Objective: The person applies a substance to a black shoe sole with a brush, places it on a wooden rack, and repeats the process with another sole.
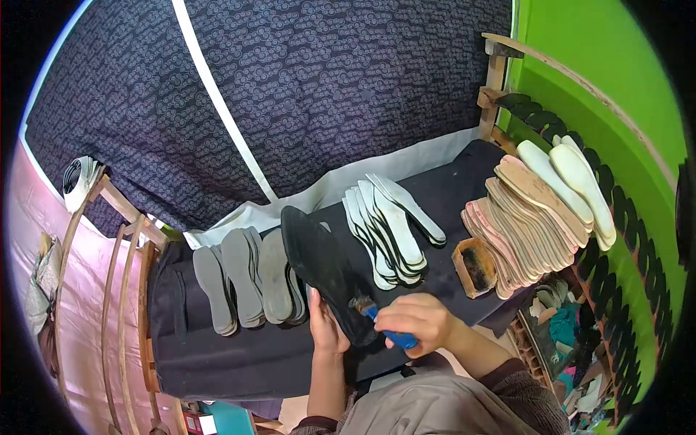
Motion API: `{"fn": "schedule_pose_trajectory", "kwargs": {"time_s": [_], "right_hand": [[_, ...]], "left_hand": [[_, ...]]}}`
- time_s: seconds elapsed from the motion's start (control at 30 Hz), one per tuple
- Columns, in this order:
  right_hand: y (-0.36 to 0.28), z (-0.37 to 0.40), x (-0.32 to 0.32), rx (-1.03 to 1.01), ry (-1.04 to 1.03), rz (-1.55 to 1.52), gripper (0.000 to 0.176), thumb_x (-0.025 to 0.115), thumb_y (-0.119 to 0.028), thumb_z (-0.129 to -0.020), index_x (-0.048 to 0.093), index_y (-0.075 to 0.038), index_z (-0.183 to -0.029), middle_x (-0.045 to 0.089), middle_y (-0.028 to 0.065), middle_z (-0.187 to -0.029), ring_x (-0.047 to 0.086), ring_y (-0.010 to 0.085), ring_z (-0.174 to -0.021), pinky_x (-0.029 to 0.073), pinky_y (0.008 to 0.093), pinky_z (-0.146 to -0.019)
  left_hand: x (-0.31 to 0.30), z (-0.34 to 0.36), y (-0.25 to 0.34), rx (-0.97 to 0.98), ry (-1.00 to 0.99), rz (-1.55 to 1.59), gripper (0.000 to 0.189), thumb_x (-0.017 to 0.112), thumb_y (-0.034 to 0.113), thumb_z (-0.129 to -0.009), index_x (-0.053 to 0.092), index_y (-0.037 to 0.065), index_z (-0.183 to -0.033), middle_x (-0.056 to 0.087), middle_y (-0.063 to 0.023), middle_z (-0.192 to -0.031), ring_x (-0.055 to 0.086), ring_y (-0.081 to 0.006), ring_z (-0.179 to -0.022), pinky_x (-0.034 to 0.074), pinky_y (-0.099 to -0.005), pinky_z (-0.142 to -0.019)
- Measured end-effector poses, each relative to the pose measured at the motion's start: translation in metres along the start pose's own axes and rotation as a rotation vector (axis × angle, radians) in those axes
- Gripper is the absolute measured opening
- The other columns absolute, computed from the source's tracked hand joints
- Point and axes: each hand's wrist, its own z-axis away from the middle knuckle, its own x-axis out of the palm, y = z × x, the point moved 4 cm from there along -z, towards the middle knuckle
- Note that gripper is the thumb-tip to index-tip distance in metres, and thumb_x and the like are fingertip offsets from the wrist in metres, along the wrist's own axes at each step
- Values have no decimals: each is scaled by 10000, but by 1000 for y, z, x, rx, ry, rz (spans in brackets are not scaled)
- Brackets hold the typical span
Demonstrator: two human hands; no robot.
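My left hand point(328, 330) is closed around the lower edge of a black shoe sole point(319, 261), which stands tilted above the dark table. In my right hand point(422, 321) is a brush with a blue handle point(400, 338). Its bristles meet the sole's face near the lower end. Left of the sole lie overlapping grey soles point(213, 283) in several stacks. White-topped soles point(395, 225) with dark edges are fanned out just beyond my right hand. A small open box point(462, 275), dark-stained inside, stands to the right of them.
Tan and pinkish insoles point(518, 228) overlap in a long row at the right, with white soles point(580, 185) on top. Black soles point(616, 312) hang along a rack by the green wall. Scraps point(565, 326) lie below the table's right end. Wooden rails point(116, 304) stand at the left.
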Motion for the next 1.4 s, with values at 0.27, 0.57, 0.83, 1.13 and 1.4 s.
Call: {"fn": "schedule_pose_trajectory", "kwargs": {"time_s": [0.27, 0.57, 0.83, 1.13, 1.4], "right_hand": [[5, 7, 6, 89, -68, -174, 386, 634, 60, -530, 593, 7, -910, 619, 116, -841, 596, 293, -672, 497, 342, -589], [19, -23, -20, 39, 120, 103, 295, 705, -15, -656, 613, -5, -936, 642, 130, -890, 635, 281, -733, 513, 334, -641], [24, -23, -18, 65, 151, 190, 205, 703, -32, -659, 630, -1, -848, 656, 128, -808, 656, 267, -711, 518, 316, -628], [17, -1, 0, 19, 83, 67, 262, 656, -24, -656, 606, 14, -910, 627, 134, -855, 593, 262, -644, 481, 324, -565], [18, 6, 5, 62, -13, -28, 367, 641, -16, -561, 601, -1, -925, 623, 134, -880, 599, 283, -668, 489, 342, -581]], "left_hand": [[1, 1, 4, -17, -224, -113, 481, 303, 408, -986, 470, 56, -1268, 583, -110, -1177, 590, -250, -1020, 474, -394, -881], [1, 6, -14, -189, -275, -139, 492, 302, 434, -983, 388, 75, -1310, 545, -133, -1201, 622, -275, -972, 558, -436, -753], [6, 9, -17, -237, -263, -181, 489, 291, 447, -981, 396, 106, -1316, 565, -126, -1179, 611, -256, -1007, 540, -435, -799], [-15, -8, -13, -145, -214, -127, 421, 298, 365, -1001, 396, 112, -1323, 531, -93, -1239, 568, -231, -1068, 477, -376, -901], [-5, -7, -7, -78, -257, -112, 424, 285, 340, -1003, 395, 97, -1333, 527, -80, -1262, 532, -222, -1123, 427, -373, -952]]}}
